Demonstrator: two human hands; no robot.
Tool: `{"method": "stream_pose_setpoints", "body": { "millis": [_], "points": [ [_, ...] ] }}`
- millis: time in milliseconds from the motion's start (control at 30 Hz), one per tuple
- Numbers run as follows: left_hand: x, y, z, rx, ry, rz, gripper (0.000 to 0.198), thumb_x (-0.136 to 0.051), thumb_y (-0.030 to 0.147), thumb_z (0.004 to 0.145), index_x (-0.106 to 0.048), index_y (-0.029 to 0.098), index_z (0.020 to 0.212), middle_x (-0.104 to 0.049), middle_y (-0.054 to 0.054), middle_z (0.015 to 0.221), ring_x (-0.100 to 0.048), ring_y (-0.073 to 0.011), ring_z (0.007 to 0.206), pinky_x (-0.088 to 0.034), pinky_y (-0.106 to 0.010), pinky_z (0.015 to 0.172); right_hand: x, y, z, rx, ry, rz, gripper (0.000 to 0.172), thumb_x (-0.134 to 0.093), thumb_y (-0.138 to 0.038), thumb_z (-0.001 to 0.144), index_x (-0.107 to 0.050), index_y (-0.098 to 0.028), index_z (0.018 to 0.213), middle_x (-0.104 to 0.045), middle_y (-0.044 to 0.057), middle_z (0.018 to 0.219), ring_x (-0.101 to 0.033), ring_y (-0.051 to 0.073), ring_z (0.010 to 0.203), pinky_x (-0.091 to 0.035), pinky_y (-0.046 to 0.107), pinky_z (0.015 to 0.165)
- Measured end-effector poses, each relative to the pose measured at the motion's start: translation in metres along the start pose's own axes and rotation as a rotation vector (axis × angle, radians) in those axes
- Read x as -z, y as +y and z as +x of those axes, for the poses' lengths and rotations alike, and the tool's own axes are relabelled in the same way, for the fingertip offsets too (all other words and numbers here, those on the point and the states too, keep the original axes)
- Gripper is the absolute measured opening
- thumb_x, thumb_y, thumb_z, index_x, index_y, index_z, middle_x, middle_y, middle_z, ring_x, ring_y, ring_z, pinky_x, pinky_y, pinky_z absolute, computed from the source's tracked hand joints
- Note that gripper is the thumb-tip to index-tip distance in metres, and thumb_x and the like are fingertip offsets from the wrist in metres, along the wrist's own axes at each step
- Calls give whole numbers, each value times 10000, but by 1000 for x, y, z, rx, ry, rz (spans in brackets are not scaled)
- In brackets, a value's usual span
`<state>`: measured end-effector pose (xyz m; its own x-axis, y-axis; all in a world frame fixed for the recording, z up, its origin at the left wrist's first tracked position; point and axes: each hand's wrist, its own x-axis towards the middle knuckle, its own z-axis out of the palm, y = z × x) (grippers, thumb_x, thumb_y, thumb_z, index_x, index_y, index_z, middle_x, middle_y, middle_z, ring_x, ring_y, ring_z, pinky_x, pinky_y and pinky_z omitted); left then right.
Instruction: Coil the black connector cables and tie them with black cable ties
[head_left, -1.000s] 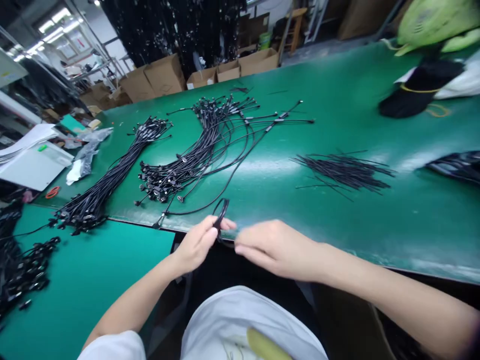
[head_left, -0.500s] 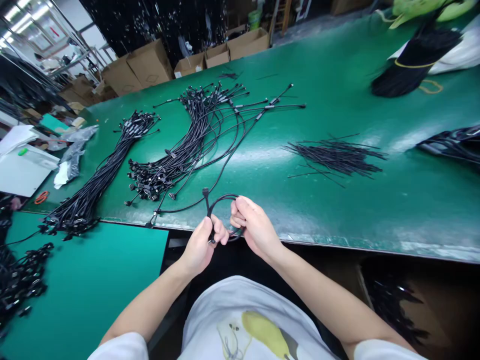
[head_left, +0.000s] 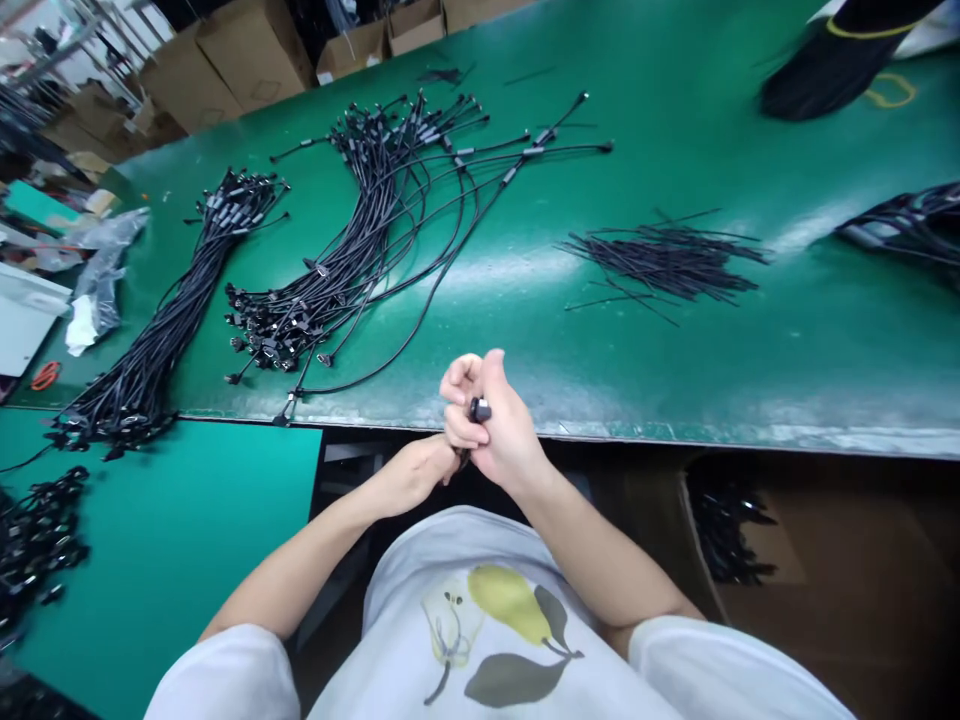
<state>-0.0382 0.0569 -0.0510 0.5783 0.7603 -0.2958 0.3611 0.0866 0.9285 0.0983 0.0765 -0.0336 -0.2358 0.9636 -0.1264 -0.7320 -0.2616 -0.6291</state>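
Right hand curled closed, pinching a small black cable connector between its fingers, just above the near edge of the green worktop (any cable behind it is hidden by the grip). Left hand also curled closed, touching the right hand; cannot tell whether it holds anything. Black cable bundles lie upper left; thin black wires right of centre.

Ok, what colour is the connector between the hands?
Black connector, shown best in the head view.
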Motion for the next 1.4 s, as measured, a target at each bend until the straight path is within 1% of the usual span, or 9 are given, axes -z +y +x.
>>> {"method": "stream_pose_setpoints", "body": {
  "millis": [167,333,467,633,733,900,1233,1300,1400],
  "points": [
    [6,12,-1,-2,11,-279,510,-547,653,822,-618,149,797,-604,-76,866,-567,-206,887,-461,-338,835,-11,-16,8,-68,-77,45,537,-511,-722,820,-471,-189,774,-323,-97,609,-161,-9,356,-116,156,342],
    [-4,14,-4,186,-110,-887,461,-512,614,867,-534,158,796,-330,68,540,-373,-83,465,-413,-225,491,-8,-17,20,-146,-146,27,527,-515,-696,835,-469,-181,734,-329,-93,605,-172,-8,368,-166,151,348],
    [-6,20,-4,245,-65,-1088,323,-608,455,868,-574,138,819,-284,76,562,-314,-63,467,-352,-182,463,3,-23,27,-108,-161,-126,535,-456,-703,860,-456,-188,716,-362,-82,613,-235,8,367,-262,174,364],
    [2,12,0,170,91,-855,353,-669,480,811,-596,135,800,-335,69,550,-317,-66,482,-303,-197,485,21,-48,15,373,-195,-896,341,-439,-482,960,-602,-196,873,-600,32,842,-611,140,739,-503,317,724],
    [7,5,1,83,255,-393,349,-555,480,888,-610,154,773,-417,41,554,-372,-98,519,-325,-237,544,33,-55,0,631,-393,-1447,226,-482,-331,953,-635,-206,1062,-639,79,1045,-589,214,1023,-425,411,958],
    [7,7,-4,-104,178,258,211,-524,302,918,-661,202,792,-599,-33,740,-496,-163,687,-350,-281,701,50,-44,-19,437,-735,-1940,271,-353,-171,976,-607,-138,886,-624,70,758,-562,168,658,-422,307,619],
    [-1,1,14,-40,-9,284,210,-477,317,924,-602,222,785,-577,-18,689,-484,-173,613,-341,-277,618,73,-47,-21,311,-769,-2021,332,-368,-350,1002,-615,-143,925,-636,65,805,-573,152,652,-394,258,548],
    [0,-3,15,34,5,200,249,-468,384,929,-618,219,817,-537,-1,629,-463,-163,576,-333,-271,590,90,-76,-14,348,-640,-1857,328,-381,-392,1001,-640,-190,1000,-654,52,895,-603,148,778,-446,256,639],
    [7,-7,14,139,87,-47,334,-455,485,926,-609,204,831,-468,22,575,-437,-147,556,-340,-260,580,128,-133,5,464,86,-1836,346,-336,-353,1011,-658,-235,1060,-652,62,996,-598,170,931,-462,298,786]
  ]
}}
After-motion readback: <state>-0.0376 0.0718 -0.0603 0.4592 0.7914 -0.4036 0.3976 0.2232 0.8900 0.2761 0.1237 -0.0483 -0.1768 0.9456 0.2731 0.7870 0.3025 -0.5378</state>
